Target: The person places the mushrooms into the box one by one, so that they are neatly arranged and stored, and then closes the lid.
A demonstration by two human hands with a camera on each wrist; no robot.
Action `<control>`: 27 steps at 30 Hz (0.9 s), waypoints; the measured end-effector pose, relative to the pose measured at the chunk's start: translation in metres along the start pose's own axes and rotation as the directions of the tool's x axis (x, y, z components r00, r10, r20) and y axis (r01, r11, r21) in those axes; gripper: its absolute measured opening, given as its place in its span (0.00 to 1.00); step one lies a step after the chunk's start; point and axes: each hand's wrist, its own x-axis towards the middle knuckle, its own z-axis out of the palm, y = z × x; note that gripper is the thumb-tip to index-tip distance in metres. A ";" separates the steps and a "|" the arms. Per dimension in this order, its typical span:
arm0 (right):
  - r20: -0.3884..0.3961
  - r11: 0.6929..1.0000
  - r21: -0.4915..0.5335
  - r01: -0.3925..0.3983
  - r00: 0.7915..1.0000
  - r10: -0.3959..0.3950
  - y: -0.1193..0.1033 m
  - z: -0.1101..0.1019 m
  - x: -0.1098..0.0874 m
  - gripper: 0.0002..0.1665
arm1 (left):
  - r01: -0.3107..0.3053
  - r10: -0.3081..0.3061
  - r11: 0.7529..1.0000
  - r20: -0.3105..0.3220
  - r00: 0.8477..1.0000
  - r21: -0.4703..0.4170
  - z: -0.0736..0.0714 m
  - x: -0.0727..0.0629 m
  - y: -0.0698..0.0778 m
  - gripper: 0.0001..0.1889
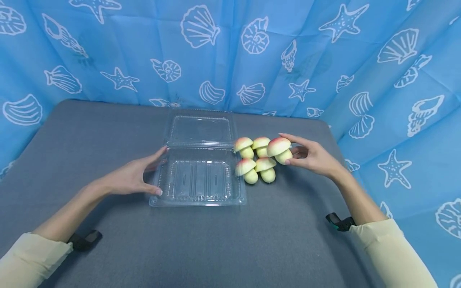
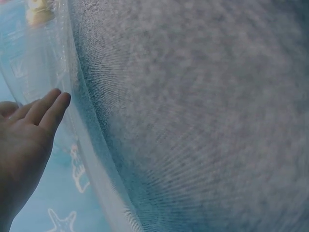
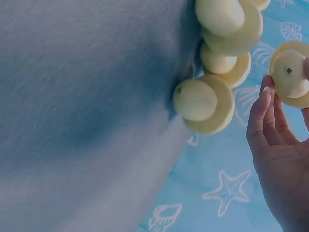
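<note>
1. Fingers and thumb of the right hand (image 1: 311,158) pinch one mushroom (image 1: 279,149) by its right side; its domed cap is flushed red on top and its rounded stem is pale yellow.
2. The left hand (image 1: 131,176) is loosely spread, its fingers unclenched, at the left side of the box (image 1: 198,203); the thumb lies toward the near left corner, the other fingers farther off. Whether they press on the plastic cannot be told.
3. The held mushroom is to the right of the box, beside four others; the right wrist view shows it apart from them.
4. Those four stand in two rows: far left (image 1: 245,149), far right (image 1: 261,146), near left (image 1: 247,170) and near right (image 1: 267,170).
5. The box is clear, its lid (image 1: 201,128) opened out to the far side.
6. Beneath is a grey table (image 1: 230,248); beyond its far edge and to the right hangs a blue curtain (image 1: 230,52) with white shells and starfish.
7. Both sleeves (image 1: 394,248) are pale yellow.
</note>
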 end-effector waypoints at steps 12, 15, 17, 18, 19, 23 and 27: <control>0.070 0.995 0.089 0.044 0.996 -0.050 -0.011 0.019 0.033 0.45 | -0.022 0.022 0.999 0.025 0.999 -0.030 -0.001 0.001 -0.001 0.67; 0.081 0.993 0.103 0.050 0.995 -0.059 -0.015 0.023 0.042 0.45 | -0.026 0.028 0.999 0.027 0.999 -0.046 0.000 0.001 -0.002 0.66; 0.096 0.990 0.133 0.054 0.993 -0.067 -0.016 0.026 0.047 0.46 | -0.023 0.025 0.998 0.032 0.999 -0.056 0.001 0.002 -0.003 0.66; 0.103 0.988 0.146 0.056 0.992 -0.072 -0.017 0.028 0.050 0.46 | -0.021 0.023 0.998 0.035 0.999 -0.062 0.001 0.002 -0.004 0.66; 0.109 0.987 0.148 0.062 0.991 -0.079 -0.017 0.029 0.053 0.46 | -0.018 0.020 0.998 0.036 0.999 -0.060 0.001 0.002 -0.004 0.66; 0.117 0.986 0.153 0.070 0.989 -0.089 -0.019 0.036 0.062 0.46 | -0.013 0.015 0.999 0.034 0.999 -0.047 0.001 0.002 -0.004 0.65; 0.124 0.984 0.158 0.082 0.987 -0.103 -0.021 0.044 0.071 0.45 | -0.010 0.012 0.999 0.032 0.999 -0.046 0.002 0.003 -0.002 0.65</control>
